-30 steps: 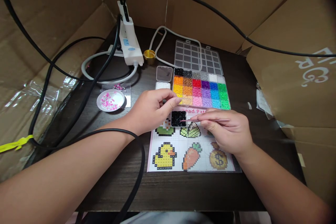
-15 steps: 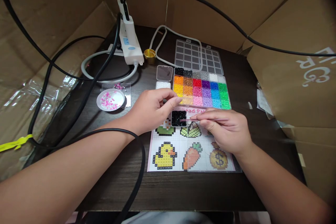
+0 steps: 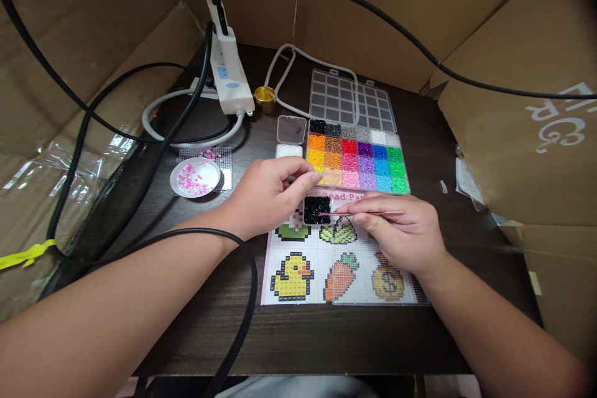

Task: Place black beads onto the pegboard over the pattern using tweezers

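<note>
My right hand point(image 3: 396, 224) pinches a pair of pinkish metal tweezers point(image 3: 373, 213), whose tips point left into a small clear box of black beads point(image 3: 318, 209). Whether a bead sits between the tips is too small to tell. My left hand point(image 3: 280, 193) is closed, thumb against forefinger, on the raised clear lid of that box. Beneath lies a printed bead pattern sheet point(image 3: 291, 277) showing a yellow duck, a carrot and a money bag. A clear pegboard point(image 3: 373, 295) covers the sheet's right part. Behind is a sorted bead case point(image 3: 358, 155) with many colours.
A white dish point(image 3: 194, 177) of pink and white beads rests on another pegboard point(image 3: 227, 168) at left. A power strip point(image 3: 231, 84), a gold cup point(image 3: 265, 99) and a box of white beads point(image 3: 289, 150) stand behind. A black cable point(image 3: 247, 317) loops over my left forearm.
Both hands, the box and the tweezers stay almost in place. The whole view has shifted very slightly.
</note>
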{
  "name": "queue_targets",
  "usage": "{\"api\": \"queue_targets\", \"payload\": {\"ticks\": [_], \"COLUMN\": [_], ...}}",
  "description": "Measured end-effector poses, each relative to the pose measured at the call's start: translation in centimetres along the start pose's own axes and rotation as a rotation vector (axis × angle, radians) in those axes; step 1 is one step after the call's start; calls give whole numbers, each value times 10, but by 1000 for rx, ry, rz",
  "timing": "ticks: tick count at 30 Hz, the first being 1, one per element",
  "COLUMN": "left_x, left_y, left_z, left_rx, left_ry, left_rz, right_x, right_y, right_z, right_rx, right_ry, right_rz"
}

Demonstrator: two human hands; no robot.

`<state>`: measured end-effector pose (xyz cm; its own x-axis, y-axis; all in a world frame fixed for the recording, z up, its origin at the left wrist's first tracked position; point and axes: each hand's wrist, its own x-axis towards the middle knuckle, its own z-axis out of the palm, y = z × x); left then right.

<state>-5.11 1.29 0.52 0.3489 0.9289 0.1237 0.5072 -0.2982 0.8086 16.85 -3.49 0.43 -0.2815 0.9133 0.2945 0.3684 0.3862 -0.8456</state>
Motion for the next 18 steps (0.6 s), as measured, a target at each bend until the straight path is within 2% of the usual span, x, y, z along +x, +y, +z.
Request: {"api": "queue_targets", "payload": {"ticks": [18], "left_x": [0], "left_y": [0], "left_z": [-3], "left_rx": [17], "left_ry": [-37], "left_rz": [-10], "right_x": [0], "right_y": [-1], "right_z": [1], "right_rx": [16], "right_ry": [44], "right_rz": [-4]}}
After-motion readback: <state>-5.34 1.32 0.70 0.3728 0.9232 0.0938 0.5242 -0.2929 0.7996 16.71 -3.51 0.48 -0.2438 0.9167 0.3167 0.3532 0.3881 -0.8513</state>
